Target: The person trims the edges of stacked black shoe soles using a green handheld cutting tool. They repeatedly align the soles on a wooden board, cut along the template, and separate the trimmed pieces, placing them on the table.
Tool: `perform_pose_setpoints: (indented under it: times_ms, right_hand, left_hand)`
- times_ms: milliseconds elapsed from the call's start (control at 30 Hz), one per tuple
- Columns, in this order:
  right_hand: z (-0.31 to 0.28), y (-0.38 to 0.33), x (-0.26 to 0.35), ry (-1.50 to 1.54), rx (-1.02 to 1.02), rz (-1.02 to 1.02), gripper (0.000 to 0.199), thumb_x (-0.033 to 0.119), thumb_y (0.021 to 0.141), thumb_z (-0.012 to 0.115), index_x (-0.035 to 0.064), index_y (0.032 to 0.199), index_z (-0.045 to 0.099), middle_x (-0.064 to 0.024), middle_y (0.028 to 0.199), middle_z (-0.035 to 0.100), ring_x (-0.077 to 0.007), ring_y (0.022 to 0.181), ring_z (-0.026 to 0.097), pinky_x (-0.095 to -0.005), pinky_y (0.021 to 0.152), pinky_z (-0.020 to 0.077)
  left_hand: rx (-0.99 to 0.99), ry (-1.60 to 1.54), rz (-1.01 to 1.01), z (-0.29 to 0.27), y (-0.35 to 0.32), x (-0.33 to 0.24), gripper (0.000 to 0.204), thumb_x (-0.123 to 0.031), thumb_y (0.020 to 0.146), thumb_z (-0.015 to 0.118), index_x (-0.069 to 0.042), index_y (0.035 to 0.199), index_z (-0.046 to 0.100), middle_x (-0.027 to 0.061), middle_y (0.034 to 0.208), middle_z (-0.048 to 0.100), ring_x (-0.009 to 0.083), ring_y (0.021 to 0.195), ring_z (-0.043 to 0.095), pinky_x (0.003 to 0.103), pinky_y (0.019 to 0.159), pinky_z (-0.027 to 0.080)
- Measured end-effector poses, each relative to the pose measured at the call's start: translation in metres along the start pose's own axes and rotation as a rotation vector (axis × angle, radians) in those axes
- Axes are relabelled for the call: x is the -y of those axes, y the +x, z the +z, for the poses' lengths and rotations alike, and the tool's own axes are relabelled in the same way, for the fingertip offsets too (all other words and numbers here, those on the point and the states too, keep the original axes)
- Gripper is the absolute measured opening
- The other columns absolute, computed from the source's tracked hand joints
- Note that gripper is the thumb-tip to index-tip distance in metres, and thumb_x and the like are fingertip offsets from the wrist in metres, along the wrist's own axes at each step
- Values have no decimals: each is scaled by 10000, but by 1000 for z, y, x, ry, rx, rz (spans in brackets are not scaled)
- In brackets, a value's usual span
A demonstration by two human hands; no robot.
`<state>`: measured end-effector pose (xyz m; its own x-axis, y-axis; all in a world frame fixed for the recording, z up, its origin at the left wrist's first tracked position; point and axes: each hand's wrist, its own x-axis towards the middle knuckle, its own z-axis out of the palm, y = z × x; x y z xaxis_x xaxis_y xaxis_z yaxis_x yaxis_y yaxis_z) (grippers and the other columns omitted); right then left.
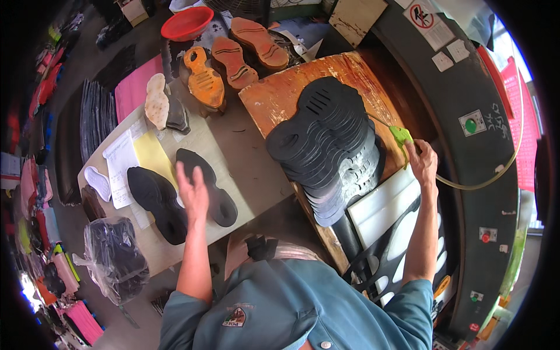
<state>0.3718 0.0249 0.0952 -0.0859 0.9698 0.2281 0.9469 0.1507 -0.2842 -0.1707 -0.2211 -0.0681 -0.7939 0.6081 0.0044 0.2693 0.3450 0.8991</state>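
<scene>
From the head view, the work looks well under way, as a judgement from how the pieces lie: a thick fanned stack of black cut insoles [326,140] already rests on the orange-stained wooden board [274,96], while a black sheet with sole-shaped holes [391,251] lies beside a white cutting pad [385,204] at the press, so many pieces seem cut and gathered, and sorting or more cutting appears left. The right hand [423,160] reaches to the far edge of the board, its fingers closed around a small green air nozzle [401,137] fed by a yellowish hose [496,175] that curves along the dark machine frame [466,87]. The left hand [192,189] hovers with fingers spread and holding nothing, just above two black sole pieces [175,198] lying flat on the grey counter [245,163], near a yellow paper sheet [153,154]. The stacked insoles look thin, matte and flexible, overlapping like scales, with slotted vents showing on the top one. Further off sit orange and brown sole moulds [233,58], a red bowl [186,23] and a clear bag of black pieces [114,256].
</scene>
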Motion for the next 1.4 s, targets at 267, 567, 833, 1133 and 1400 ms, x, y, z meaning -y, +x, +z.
perform_pose_setpoints:
  times_ms: [267,567,833,1133,1400]
  right_hand:
    - [-57,-31,-64,-256,-179,209,441,464,997,691,54,1143,765,-160,1118,745,-369,1058,720,-460,915,554]
    - [-17,-70,-49,-272,-433,-134,392,185,907,786,10,1252,721,-211,1237,696,-402,1175,642,-478,1053,510]
    - [69,-104,78,-273,15,53,634,489,973,695,-131,1105,727,-289,1287,630,-436,1336,509,-566,1203,346]
    - [78,-84,123,468,-139,419,693,359,904,833,-53,1396,571,-275,1156,729,-418,1118,700,-522,949,565]
    - [104,-77,109,1642,57,704,454,217,1015,687,50,1430,611,-123,1368,699,-269,1248,685,-456,1077,555]
  left_hand:
    - [421,-127,382,78,-2,-125,509,-265,1075,660,47,1469,579,245,1443,650,361,1350,625,417,1151,464]
    - [677,269,783,204,15,-177,807,-497,1043,634,28,1609,398,387,1638,344,546,1554,286,551,1290,252]
    - [644,372,915,211,11,-165,800,-481,1027,653,7,1610,404,386,1660,301,543,1579,232,583,1306,181]
    - [640,275,851,205,6,-166,724,-401,1006,712,-22,1578,483,323,1685,323,470,1592,271,548,1310,215]
    - [519,132,788,202,-5,-175,518,-292,931,748,18,1331,638,297,1494,508,504,1356,508,564,1179,405]
